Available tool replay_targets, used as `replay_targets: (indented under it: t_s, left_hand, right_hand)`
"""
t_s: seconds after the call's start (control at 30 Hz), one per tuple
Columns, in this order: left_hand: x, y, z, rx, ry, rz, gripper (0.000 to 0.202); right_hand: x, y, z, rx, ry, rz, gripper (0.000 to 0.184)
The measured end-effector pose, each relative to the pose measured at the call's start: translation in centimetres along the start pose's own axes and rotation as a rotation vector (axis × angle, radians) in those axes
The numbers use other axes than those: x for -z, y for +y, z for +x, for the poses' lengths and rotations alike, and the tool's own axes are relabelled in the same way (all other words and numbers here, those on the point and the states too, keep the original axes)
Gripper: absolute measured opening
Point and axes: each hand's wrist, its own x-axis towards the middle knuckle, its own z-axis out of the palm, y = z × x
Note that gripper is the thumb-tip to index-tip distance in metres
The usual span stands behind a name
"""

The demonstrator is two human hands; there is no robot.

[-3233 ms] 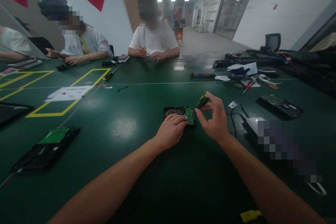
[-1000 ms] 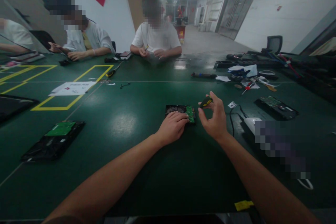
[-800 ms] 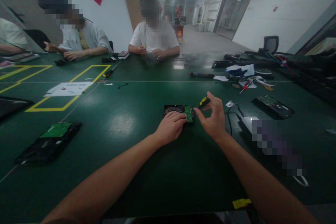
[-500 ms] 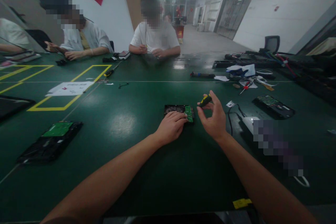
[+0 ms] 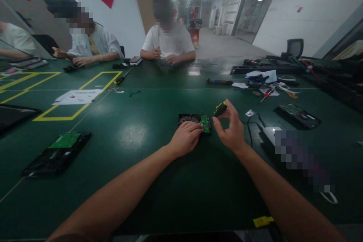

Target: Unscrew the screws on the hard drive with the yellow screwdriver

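A hard drive (image 5: 204,121) with a green circuit board at its right end lies on the table in front of me. My left hand (image 5: 187,134) rests over its near side, fingers together and holding it down. Just right of the drive, my right hand (image 5: 231,126) pinches the black and yellow handle of a screwdriver (image 5: 220,109) between thumb and fingers. The handle is tilted, and its shaft and tip cannot be made out. A gap shows between the right palm and the handle.
On the green table (image 5: 136,189), another hard drive (image 5: 297,116) lies right and a black unit with a green board (image 5: 58,153) left. A white device with a cable (image 5: 273,132) is near my right forearm. A second screwdriver (image 5: 120,79) lies farther off. Two people (image 5: 167,41) (image 5: 96,43) sit opposite.
The screwdriver handle has turned slightly in my right hand's fingers, now tilted a little steeper. My left hand stays on the hard drive. The whole view has shifted slightly.
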Motion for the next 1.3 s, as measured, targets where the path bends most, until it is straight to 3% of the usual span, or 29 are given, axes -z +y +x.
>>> replay_targets:
  t_s: [0.27, 0.4, 0.7, 0.83, 0.97, 1.07, 1.3]
  left_hand:
    - [-0.2, -0.2, -0.1, 0.009, -0.014, -0.011, 0.032]
    - [-0.3, -0.3, -0.2, 0.012, -0.009, -0.004, 0.034]
    - [0.4, 0.3, 0.2, 0.033, 0.017, 0.023, 0.027]
    - [1.5, -0.8, 0.6, 0.23, 0.052, 0.074, 0.039]
    - [2.3, -2.8, 0.9, 0.426, -0.018, 0.042, 0.065]
    - [2.6, -3.6, 1.1, 0.502, -0.112, -0.075, 0.071]
    - [4.3, -1.9, 2.4, 0.539, -0.262, 0.066, 0.063]
  right_hand:
    - [-0.3, 0.6, -0.6, 0.006, -0.081, -0.122, 0.12]
    - [-0.3, 0.5, -0.8, 0.019, -0.11, -0.181, 0.128]
    - [0.0, 0.6, -0.9, 0.027, -0.146, -0.139, 0.098]
    - [0.0, 0.5, -0.8, 0.011, -0.144, -0.084, 0.092]
    - [-0.2, 0.2, -0.5, -0.065, -0.106, -0.02, 0.092]
    - [-0.2, 0.1, -0.3, -0.1, -0.103, 0.029, 0.084]
    - [-0.2, 0.2, -0.3, -0.108, -0.075, 0.036, 0.08]
